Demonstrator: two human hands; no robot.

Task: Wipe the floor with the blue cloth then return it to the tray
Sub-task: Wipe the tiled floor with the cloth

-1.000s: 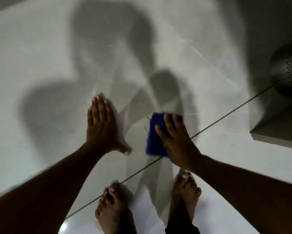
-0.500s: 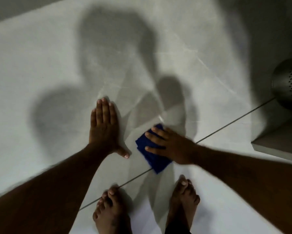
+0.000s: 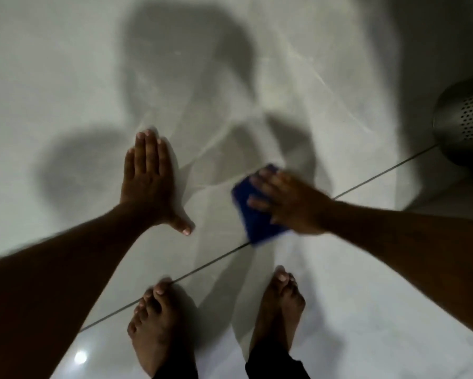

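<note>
The left hand (image 3: 147,184) lay flat on the pale tiled floor (image 3: 66,77), palm down, fingers straight and together, thumb spread toward the right. It held nothing. The right hand (image 3: 292,203) was spread open, palm down, on top of the blue cloth (image 3: 254,220), fingers pointing left and pressing the cloth against the floor rather than gripping it. The hand and the cloth were blurred.

The blue cloth sat to the right of the left hand, apart from it, with bare tile between the thumb and the cloth's near edge. Its lower corner touched or just reached the dark grout line (image 3: 380,177) running diagonally across the floor. Two bare feet (image 3: 158,324) stood below the hands, the left toes on the grout line. A perforated metal container (image 3: 464,124) stood at the right edge, well apart from the cloth.
</note>
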